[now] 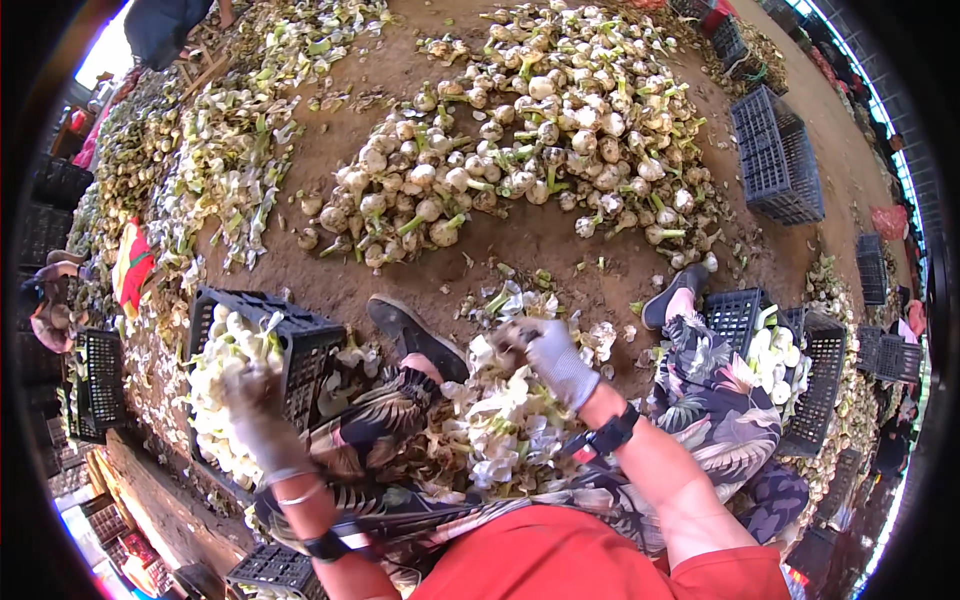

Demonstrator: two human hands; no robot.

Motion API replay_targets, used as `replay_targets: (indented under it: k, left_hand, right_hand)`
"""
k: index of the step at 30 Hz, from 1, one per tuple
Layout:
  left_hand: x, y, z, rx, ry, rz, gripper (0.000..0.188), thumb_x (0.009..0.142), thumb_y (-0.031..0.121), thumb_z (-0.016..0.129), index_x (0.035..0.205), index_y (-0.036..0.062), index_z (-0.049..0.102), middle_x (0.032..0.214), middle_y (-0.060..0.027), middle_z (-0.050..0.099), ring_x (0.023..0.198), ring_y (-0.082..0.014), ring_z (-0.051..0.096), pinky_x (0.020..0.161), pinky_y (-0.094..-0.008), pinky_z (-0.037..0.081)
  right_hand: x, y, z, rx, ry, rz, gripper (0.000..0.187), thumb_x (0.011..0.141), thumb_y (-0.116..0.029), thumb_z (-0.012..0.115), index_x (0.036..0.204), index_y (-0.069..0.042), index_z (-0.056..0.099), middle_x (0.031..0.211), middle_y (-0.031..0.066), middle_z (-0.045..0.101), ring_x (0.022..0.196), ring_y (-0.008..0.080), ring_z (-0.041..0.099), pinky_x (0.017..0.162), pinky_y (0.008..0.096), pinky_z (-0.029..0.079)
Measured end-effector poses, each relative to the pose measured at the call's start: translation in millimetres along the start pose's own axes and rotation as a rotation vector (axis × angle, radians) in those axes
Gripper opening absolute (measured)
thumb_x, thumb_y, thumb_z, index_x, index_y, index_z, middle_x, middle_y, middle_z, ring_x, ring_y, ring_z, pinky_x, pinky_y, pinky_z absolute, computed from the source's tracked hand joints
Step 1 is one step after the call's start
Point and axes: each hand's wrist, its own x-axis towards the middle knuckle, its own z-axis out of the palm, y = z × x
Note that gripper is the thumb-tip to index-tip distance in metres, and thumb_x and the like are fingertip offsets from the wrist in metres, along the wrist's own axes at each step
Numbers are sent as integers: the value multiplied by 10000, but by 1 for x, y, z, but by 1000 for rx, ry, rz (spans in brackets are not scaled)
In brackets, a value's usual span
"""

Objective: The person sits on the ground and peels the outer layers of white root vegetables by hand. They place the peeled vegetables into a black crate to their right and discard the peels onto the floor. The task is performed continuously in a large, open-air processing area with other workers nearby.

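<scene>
My left hand (255, 405), in a pale, soiled glove, is over a black crate (312, 335) heaped with white peeled bulbs (225, 350) that look like garlic. Motion smears its fingers, so what it touches or holds cannot be made out. In a grey-white glove with dirty fingertips, my right hand (553, 357) hovers above a mound of papery peels (500, 425) between my legs. Its fingers are curled in, and anything inside them is hidden.
Ahead lies a large heap of unpeeled bulbs (590, 130) with green stem stubs. Stripped leaves (215, 160) cover the ground at the left. Another crate (815, 380) holding white bulbs stands by my right leg. A blue-grey crate (775, 155) sits farther right. A person (55, 300) is at far left.
</scene>
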Motion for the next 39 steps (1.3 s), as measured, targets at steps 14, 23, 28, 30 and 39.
replay_targets:
  k: [14,23,28,30,39]
  left_hand:
    - [-33,-37,97,300,87,-27,450,1031,185,560,1433,-9,496,1354,-130,571,1206,-228,571,1033,-366,468]
    - [-116,-90,177,703,-704,-2,612,976,112,644,1515,-15,382,1417,-127,525,1209,-192,565,1053,-320,449]
    - [-143,-81,185,472,-766,23,574,926,162,730,1413,-27,491,1232,-172,614,1134,-250,625,981,-349,502]
    - [-149,-61,177,614,-760,222,564,910,143,738,1395,-29,508,1228,-163,622,1105,-228,631,955,-345,511]
    - [-179,-29,149,-61,-685,-309,523,978,124,668,1429,-45,462,1163,-81,657,993,-138,654,858,-270,549]
  right_hand:
    - [204,35,-226,-991,535,-466,358,819,-27,645,1169,-54,712,1258,212,664,1190,343,629,1014,382,497]
    - [62,-33,-67,-8,-45,-47,279,910,39,635,1148,-53,747,1125,61,738,1041,149,669,909,286,549]
    - [-19,-40,-13,199,-50,-197,246,939,-16,651,1177,-18,712,1057,39,724,988,125,655,921,286,522]
    - [-34,-29,-5,293,12,-172,237,953,-33,645,1181,-12,706,1026,31,719,919,119,658,869,285,534]
    - [-107,-36,14,-301,161,-429,314,897,-59,652,1181,69,695,997,162,770,884,194,693,801,322,537]
